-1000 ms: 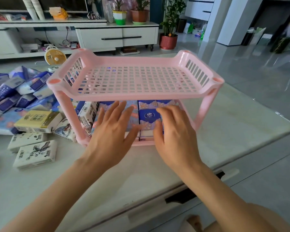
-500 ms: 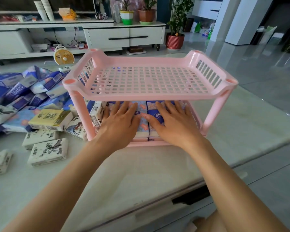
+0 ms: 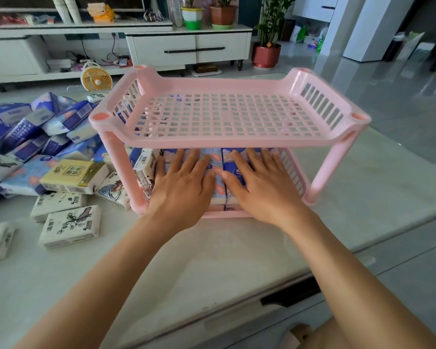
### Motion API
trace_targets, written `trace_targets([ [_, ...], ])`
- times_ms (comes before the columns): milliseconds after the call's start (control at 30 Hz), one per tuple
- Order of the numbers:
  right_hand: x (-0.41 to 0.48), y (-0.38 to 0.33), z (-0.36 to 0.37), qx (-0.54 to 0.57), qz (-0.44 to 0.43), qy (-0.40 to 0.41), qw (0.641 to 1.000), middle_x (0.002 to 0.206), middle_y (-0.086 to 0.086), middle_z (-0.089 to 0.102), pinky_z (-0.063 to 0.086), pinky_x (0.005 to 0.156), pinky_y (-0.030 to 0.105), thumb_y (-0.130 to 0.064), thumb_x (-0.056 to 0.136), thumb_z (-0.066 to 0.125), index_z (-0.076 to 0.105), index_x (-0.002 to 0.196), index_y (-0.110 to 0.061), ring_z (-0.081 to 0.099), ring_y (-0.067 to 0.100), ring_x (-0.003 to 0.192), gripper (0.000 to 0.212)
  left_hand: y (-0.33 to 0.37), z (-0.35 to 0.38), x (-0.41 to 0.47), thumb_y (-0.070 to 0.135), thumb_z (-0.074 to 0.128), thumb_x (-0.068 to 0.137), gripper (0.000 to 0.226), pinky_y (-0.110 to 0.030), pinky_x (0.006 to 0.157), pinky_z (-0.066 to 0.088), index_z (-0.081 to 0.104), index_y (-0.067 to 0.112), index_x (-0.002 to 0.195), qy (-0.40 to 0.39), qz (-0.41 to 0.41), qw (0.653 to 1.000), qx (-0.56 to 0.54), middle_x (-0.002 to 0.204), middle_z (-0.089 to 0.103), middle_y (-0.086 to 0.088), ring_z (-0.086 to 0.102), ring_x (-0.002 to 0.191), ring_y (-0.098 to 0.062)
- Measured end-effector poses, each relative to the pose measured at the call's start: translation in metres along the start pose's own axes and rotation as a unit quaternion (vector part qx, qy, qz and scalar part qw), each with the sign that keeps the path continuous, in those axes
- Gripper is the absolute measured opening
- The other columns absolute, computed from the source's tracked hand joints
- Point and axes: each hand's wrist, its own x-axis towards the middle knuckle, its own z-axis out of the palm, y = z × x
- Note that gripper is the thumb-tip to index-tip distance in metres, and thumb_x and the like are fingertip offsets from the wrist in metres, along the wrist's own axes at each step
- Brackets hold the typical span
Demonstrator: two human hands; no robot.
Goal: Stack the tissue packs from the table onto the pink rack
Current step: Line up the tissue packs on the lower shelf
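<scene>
The pink rack (image 3: 237, 84) stands on the table with two tiers; its top tier holds nothing. Several blue and pink tissue packs (image 3: 218, 170) lie side by side on the lower tier. My left hand (image 3: 181, 187) lies flat on the left packs with straight fingers. My right hand (image 3: 259, 185) presses flat on the right packs, fingers reaching under the top tier. A white pack (image 3: 145, 170) stands on edge at the rack's left leg. Loose packs lie left of the rack: a yellow one (image 3: 73, 175), white printed ones (image 3: 71, 226) and a blue heap (image 3: 28, 129).
The table (image 3: 212, 268) has a near edge with a dark handle slot (image 3: 290, 295). A small yellow fan (image 3: 96, 78), a white TV cabinet (image 3: 189, 50) and potted plants (image 3: 267, 51) stand on the floor beyond the table.
Both hands slid further in under the top tier and now lie flat on the packs on the lower tier. The view shifted slightly left, so the rack sits further right.
</scene>
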Motion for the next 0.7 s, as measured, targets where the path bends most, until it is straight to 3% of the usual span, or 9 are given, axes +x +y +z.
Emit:
trace_targets([
  [200, -0.003, -0.001, 0.001, -0.005, -0.01, 0.013, 1.0, 0.157, 0.011, 0.004, -0.005, 0.115, 0.041, -0.053, 0.096, 0.015, 0.009, 0.149, -0.021, -0.001, 0.03, 0.144, 0.062, 0.002, -0.001, -0.001, 0.053, -0.01, 0.073, 0.083, -0.047, 0.114, 0.003, 0.023, 0.025, 0.144, -0.005, 0.004, 1.0, 0.003, 0.154, 0.015, 0.006, 0.005, 0.143, -0.018],
  [300, -0.004, -0.005, 0.003, 0.033, -0.029, 0.073, 0.996, 0.151, 0.017, 0.025, 0.007, 0.114, 0.039, -0.043, 0.1, 0.023, 0.028, 0.144, -0.012, 0.017, 0.032, 0.141, 0.055, -0.001, -0.004, 0.001, 0.051, 0.01, 0.09, 0.063, -0.043, 0.115, 0.005, 0.019, 0.021, 0.146, 0.001, 0.01, 0.999, -0.05, 0.154, 0.018, 0.004, 0.008, 0.143, -0.018],
  [400, -0.011, -0.018, 0.004, 0.133, -0.126, 0.2, 0.962, 0.111, 0.016, 0.063, 0.038, 0.096, 0.037, -0.023, 0.093, 0.035, 0.061, 0.108, 0.0, 0.056, 0.033, 0.108, 0.038, -0.005, -0.016, -0.012, 0.034, 0.034, 0.092, 0.048, -0.016, 0.103, 0.026, 0.039, 0.012, 0.135, 0.119, 0.055, 0.958, -0.255, 0.132, 0.047, 0.002, 0.037, 0.126, -0.012],
  [467, -0.026, -0.032, 0.005, 0.17, -0.185, 0.252, 0.935, 0.089, 0.013, 0.066, 0.043, 0.078, 0.035, -0.014, 0.086, 0.041, 0.065, 0.091, -0.001, 0.061, 0.031, 0.086, 0.027, -0.008, -0.024, -0.035, 0.024, 0.038, 0.091, 0.039, -0.006, 0.097, 0.029, 0.051, 0.007, 0.124, 0.171, 0.084, 0.939, -0.288, 0.125, 0.052, -0.001, 0.044, 0.119, -0.011],
  [600, -0.059, -0.059, 0.014, 0.205, -0.267, 0.216, 0.916, 0.079, 0.008, 0.064, 0.046, 0.069, 0.033, -0.012, 0.085, 0.047, 0.066, 0.084, -0.002, 0.058, 0.024, 0.075, 0.022, -0.025, -0.023, -0.096, 0.014, 0.042, 0.089, 0.033, -0.023, 0.098, 0.04, 0.054, 0.003, 0.118, 0.153, 0.177, 0.941, -0.244, 0.121, 0.056, -0.005, 0.052, 0.115, -0.015],
  [700, -0.067, -0.075, 0.025, 0.219, -0.298, 0.18, 0.912, 0.079, 0.006, 0.065, 0.046, 0.069, 0.031, -0.012, 0.084, 0.049, 0.067, 0.084, -0.004, 0.058, 0.021, 0.073, 0.02, -0.055, -0.023, -0.129, 0.013, 0.042, 0.089, 0.031, -0.025, 0.095, 0.043, 0.052, 0.011, 0.118, 0.147, 0.161, 0.949, -0.23, 0.12, 0.056, -0.001, 0.055, 0.112, -0.014],
])
